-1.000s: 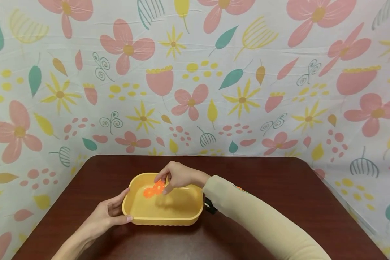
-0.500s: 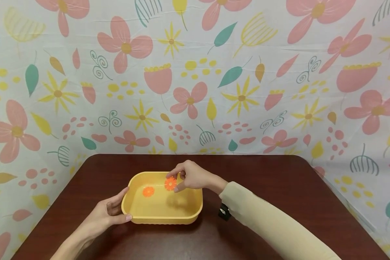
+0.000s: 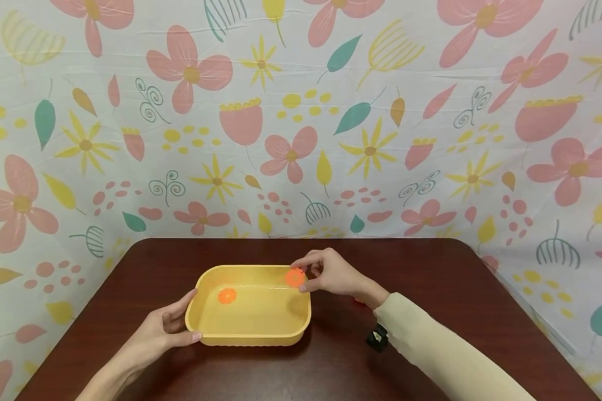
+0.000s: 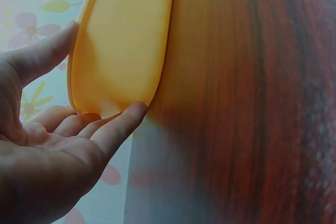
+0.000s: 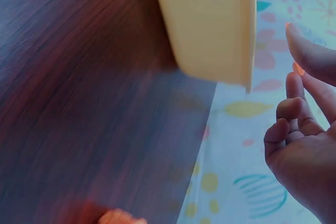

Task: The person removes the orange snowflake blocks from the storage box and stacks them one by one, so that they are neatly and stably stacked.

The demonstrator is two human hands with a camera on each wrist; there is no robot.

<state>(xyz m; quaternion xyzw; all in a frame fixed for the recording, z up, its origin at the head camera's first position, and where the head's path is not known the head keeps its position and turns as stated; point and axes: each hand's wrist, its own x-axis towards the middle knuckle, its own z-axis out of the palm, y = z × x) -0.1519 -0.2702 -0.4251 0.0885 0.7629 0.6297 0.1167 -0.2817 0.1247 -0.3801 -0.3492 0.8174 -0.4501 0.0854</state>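
Observation:
A yellow rectangular tub (image 3: 251, 340) stands on the table. My left hand (image 3: 153, 334) grips its left end, thumb at the near corner and fingers at the side; in the left wrist view the fingertips (image 4: 137, 109) lie right at the rim. My right hand (image 3: 338, 273) pinches an orange flower-shaped slice (image 3: 295, 277) between thumb and fingers, overlapping the tub's far right corner. In the right wrist view only small orange edges (image 5: 298, 68) of it show by the fingers. A similar orange slice (image 3: 227, 296) lies inside the tub toward the left.
The dark reddish-brown table (image 3: 406, 267) ends at a flower-printed cloth (image 3: 291, 111) behind. An orange-red thing (image 5: 122, 217) lies on the table at the right, mostly hidden behind my right wrist in the head view. A black device (image 3: 378, 338) sits at the right cuff.
My right hand has moved right across the tub with the orange slice, parting it from the other slice, which stays inside. My left hand keeps its grip on the tub.

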